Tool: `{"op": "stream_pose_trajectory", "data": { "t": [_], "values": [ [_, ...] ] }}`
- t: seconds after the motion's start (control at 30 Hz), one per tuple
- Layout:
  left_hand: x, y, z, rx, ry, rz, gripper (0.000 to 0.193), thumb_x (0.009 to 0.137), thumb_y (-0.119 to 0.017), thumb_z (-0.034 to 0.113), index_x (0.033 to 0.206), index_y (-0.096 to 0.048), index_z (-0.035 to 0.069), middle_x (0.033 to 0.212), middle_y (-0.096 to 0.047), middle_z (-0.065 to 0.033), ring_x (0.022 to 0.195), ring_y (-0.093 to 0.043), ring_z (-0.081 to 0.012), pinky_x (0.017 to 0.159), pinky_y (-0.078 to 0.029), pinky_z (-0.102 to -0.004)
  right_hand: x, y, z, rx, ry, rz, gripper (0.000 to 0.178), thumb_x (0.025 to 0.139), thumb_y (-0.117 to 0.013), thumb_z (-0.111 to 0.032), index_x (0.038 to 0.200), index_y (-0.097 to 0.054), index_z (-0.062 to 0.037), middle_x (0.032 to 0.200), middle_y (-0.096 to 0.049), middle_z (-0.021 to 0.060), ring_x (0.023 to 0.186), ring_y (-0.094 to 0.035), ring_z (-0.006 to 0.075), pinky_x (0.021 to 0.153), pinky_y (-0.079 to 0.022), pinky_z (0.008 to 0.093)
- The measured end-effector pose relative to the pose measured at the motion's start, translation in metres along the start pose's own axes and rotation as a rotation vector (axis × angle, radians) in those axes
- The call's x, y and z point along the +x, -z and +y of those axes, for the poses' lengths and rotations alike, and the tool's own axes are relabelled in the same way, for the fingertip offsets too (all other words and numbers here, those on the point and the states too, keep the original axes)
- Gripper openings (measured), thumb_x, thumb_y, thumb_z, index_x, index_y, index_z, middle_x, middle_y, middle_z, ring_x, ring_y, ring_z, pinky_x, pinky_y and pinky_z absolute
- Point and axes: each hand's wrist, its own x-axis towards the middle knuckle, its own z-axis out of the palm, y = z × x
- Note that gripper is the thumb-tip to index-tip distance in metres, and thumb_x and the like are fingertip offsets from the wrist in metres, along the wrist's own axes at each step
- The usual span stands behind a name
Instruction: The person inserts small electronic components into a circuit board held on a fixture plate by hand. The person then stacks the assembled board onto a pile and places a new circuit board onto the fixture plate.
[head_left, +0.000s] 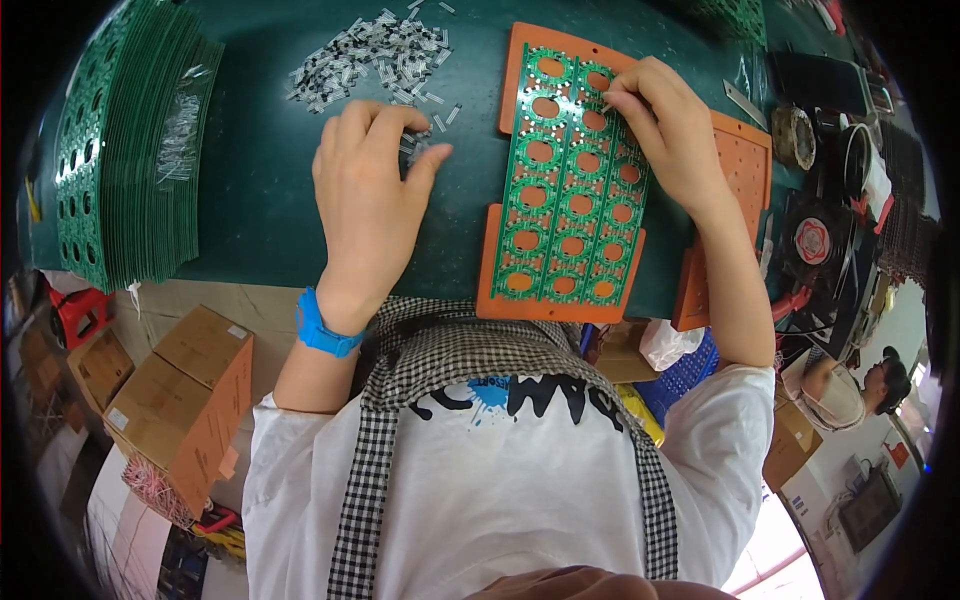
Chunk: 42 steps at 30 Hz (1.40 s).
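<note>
A green circuit board panel (540, 197) with rows of round cut-outs lies on an orange tray (560, 308). Over its upper right part, my right hand (665, 125) has thumb and forefinger pinched together at the board; whatever is between the fingertips is too small to make out. My left hand (370, 190), with a blue band (325, 325) at the wrist, rests on the table to the left of the panel. Its thumb and forefinger are apart around a few small clear-and-black parts (412, 145). A heap of similar parts (375, 55) lies just beyond.
Stacked green boards (150, 150) stand at the left of the dark green table (260, 220). Another orange tray (740, 165) lies right of the panel, near a roll of tape (793, 137) and a metal ruler (745, 104). Cardboard boxes (170, 380) sit below left. Another person (845, 390) is at far right.
</note>
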Motion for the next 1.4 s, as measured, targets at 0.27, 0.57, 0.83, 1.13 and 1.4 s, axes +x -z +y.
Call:
{"op": "stream_pose_trajectory", "data": {
  "t": [0.27,0.57,0.83,1.13,1.4],
  "values": [
    [0.002,0.003,0.000,-0.057,0.023,-0.056,0.012,0.077,-0.069,0.006,0.087,-0.064,0.004,0.082,-0.057,-0.0075,0.079,-0.054,-0.0267,0.071,-0.044,-0.0368,0.005,0.000,0.009,0.019,0.032,-0.077,0.011,0.086,-0.063,-0.012,0.087,-0.057,-0.0022,0.084,-0.058,0.0102,0.082,-0.059,0.0290,0.071,-0.048,0.0355],
    [0.002,0.010,-0.001,-0.087,0.025,-0.022,0.016,0.080,-0.066,0.002,0.096,-0.066,0.002,0.083,-0.060,-0.0093,0.078,-0.057,-0.0253,0.068,-0.046,-0.0349,0.001,-0.011,0.008,-0.185,0.162,0.031,0.016,0.081,-0.068,-0.015,0.085,-0.056,-0.0046,0.084,-0.058,0.0067,0.082,-0.060,0.0260,0.067,-0.050,0.0350],
    [0.005,0.008,0.017,-0.945,0.428,-0.139,0.018,0.086,-0.063,-0.003,0.103,-0.064,-0.002,0.081,-0.062,-0.0034,0.078,-0.063,-0.0095,0.068,-0.050,-0.0218,-0.003,-0.003,-0.004,-0.353,0.269,-0.004,0.020,0.078,-0.071,-0.018,0.086,-0.058,-0.0052,0.083,-0.060,0.0051,0.078,-0.062,0.0232,0.065,-0.050,0.0345],
    [-0.003,0.001,0.039,-1.233,0.442,-0.319,0.032,0.085,-0.061,-0.008,0.116,-0.055,-0.003,0.101,-0.059,-0.0093,0.092,-0.065,-0.0132,0.080,-0.053,-0.0219,-0.011,-0.013,-0.064,0.547,-0.134,-0.151,0.012,0.080,-0.071,-0.008,0.090,-0.066,-0.0030,0.072,-0.062,0.0040,0.061,-0.057,0.0109,0.055,-0.046,0.0247],
    [0.001,0.003,0.040,-1.285,0.491,-0.364,0.032,0.084,-0.060,-0.009,0.115,-0.055,-0.004,0.103,-0.062,-0.0130,0.094,-0.066,-0.0172,0.082,-0.054,-0.0251,-0.013,-0.015,-0.067,0.449,-0.110,0.024,0.009,0.079,-0.068,0.000,0.088,-0.063,-0.0011,0.082,-0.064,0.0069,0.070,-0.064,0.0159,0.058,-0.050,0.0246]
  ]
}}
